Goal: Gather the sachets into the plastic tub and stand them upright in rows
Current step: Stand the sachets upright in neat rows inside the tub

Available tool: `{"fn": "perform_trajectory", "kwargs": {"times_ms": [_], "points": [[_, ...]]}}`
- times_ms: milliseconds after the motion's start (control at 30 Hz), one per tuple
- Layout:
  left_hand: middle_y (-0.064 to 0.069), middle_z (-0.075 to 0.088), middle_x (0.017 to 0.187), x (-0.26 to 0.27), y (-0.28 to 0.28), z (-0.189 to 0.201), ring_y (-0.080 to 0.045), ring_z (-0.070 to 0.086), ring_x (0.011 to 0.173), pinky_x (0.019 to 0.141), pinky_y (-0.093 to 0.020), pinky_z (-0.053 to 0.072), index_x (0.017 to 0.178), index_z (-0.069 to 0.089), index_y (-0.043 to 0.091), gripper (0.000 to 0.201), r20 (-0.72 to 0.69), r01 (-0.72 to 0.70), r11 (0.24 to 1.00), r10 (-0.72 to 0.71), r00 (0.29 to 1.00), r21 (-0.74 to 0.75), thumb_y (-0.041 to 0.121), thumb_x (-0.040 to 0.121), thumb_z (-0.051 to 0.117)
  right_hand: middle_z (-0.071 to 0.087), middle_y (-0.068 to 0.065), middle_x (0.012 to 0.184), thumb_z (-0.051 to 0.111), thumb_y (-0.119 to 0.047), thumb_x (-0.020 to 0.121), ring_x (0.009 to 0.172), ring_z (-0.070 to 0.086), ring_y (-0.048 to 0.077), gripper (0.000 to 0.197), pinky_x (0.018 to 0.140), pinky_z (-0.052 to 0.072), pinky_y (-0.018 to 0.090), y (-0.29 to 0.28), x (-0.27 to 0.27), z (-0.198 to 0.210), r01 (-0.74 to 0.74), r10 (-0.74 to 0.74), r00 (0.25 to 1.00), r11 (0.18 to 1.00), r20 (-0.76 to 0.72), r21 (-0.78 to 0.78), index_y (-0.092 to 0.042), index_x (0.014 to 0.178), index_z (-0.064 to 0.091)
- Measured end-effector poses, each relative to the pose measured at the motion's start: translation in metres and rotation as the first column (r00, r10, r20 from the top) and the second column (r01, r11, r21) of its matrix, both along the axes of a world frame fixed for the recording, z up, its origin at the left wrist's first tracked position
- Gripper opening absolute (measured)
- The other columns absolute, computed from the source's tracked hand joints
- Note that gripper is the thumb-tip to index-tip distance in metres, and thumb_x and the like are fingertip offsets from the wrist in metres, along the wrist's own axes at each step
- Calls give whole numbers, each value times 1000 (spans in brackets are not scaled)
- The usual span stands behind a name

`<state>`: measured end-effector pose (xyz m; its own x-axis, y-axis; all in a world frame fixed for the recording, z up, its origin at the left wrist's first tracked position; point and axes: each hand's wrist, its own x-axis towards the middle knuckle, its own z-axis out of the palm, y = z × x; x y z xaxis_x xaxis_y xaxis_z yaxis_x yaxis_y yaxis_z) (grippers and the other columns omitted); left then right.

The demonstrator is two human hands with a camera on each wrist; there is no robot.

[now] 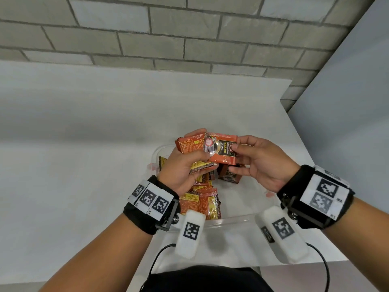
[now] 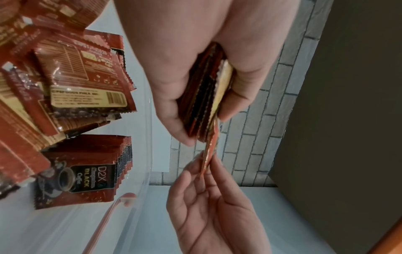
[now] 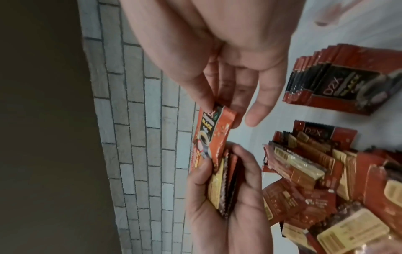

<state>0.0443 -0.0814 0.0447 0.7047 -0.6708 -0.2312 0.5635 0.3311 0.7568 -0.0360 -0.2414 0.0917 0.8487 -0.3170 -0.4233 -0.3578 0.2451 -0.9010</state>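
- Orange foil coffee sachets fill my left hand (image 1: 181, 165): I grip a small stack (image 1: 189, 146) of them edge-on between thumb and curled fingers, so their edges line up before they go down together.
- My right hand (image 1: 259, 163) pinches the corner of one sachet (image 1: 223, 151) between thumb and fingertips, printed face toward me, its other end touching the stack. I judge I am adding it to the bundle, faces all one way.
- Both hands hover above the plastic tub (image 1: 237, 219), which sits on the white table (image 1: 84, 144) close to my body, so anything that slips should fall back inside.
- Inside the tub, on its left side, lies a loose pile (image 1: 202, 199) of sachets, tilted and overlapping, backs mostly up. These still need sorting.
- On the far side stands a tidy row (image 2: 87, 171) of sachets, packed face to face; the right wrist view shows a second short row (image 3: 339, 80) beside it. So the upright rows are begun, though most of the sachets are not yet in them.
- I see no sachets left out on the table, so gathering looks done and the work in hand is the standing-up.
- Thin slippery foil fans out easily; a firm squeeze keeps the stack square, and I would set it against a standing row so it leans on something and does not topple.
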Motion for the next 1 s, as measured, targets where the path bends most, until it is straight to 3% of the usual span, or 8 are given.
{"fn": "perform_trajectory", "kwargs": {"times_ms": [100,233,333,433,500,567,767,1000], "points": [[-9,70,110,0,2,2,-27,67,99,75,-38,58,122,58,20,54,25,20,1000,-20,999,8,-9,76,61,69,2,82,61,-6,88,67,66,12,9,60,57,27,-1,2,0,-29,30,999,997,25,-70,-13,94,62],[-10,70,100,6,8,5,-25,67,90,72,-36,57,117,59,11,51,29,-14,999,13,999,45,14,67,70,67,4,75,65,0,84,61,62,14,14,52,54,22,-14,7,10,-31,58,996,943,74,-333,-14,87,63],[-7,66,89,13,12,3,-23,64,79,68,-35,55,107,60,8,39,15,-70,997,69,997,40,18,71,69,65,4,78,67,-2,84,65,62,16,15,51,52,21,-28,11,15,-187,171,982,768,-85,-612,-17,85,65],[-9,64,89,18,14,3,-23,64,73,67,-37,55,117,56,9,47,-12,-110,994,110,994,16,16,72,68,65,0,80,71,-10,82,66,61,11,10,57,50,20,-34,15,8,-493,287,870,477,-401,-728,-18,84,66],[-9,65,88,19,14,3,-22,66,70,68,-37,55,117,56,9,48,-15,-113,994,113,994,-1,16,71,68,62,-5,79,71,-12,81,64,55,6,9,56,42,14,-30,18,-2,-619,303,779,232,-549,-750,-18,85,65],[-8,66,87,19,14,2,-21,66,70,67,-36,55,114,58,9,44,-17,-111,994,111,994,-7,16,72,68,57,-9,74,72,-13,81,69,55,10,9,56,38,15,-25,22,-11,-676,290,722,102,-628,-730,-18,84,65],[-7,67,85,18,19,-4,-22,67,72,63,-34,56,105,60,10,34,-40,-101,995,100,994,-6,17,72,68,67,-2,83,71,-13,79,76,62,17,14,59,46,22,-20,37,-24,-765,228,604,-100,-763,-636,-23,73,63],[-7,69,87,21,23,-5,-26,67,78,70,-39,56,113,60,10,45,-63,-124,992,124,990,-4,18,70,69,53,-7,68,72,-16,79,71,57,18,28,48,34,20,-17,47,-31,-790,173,555,-196,-814,-581,-26,61,53]]}}
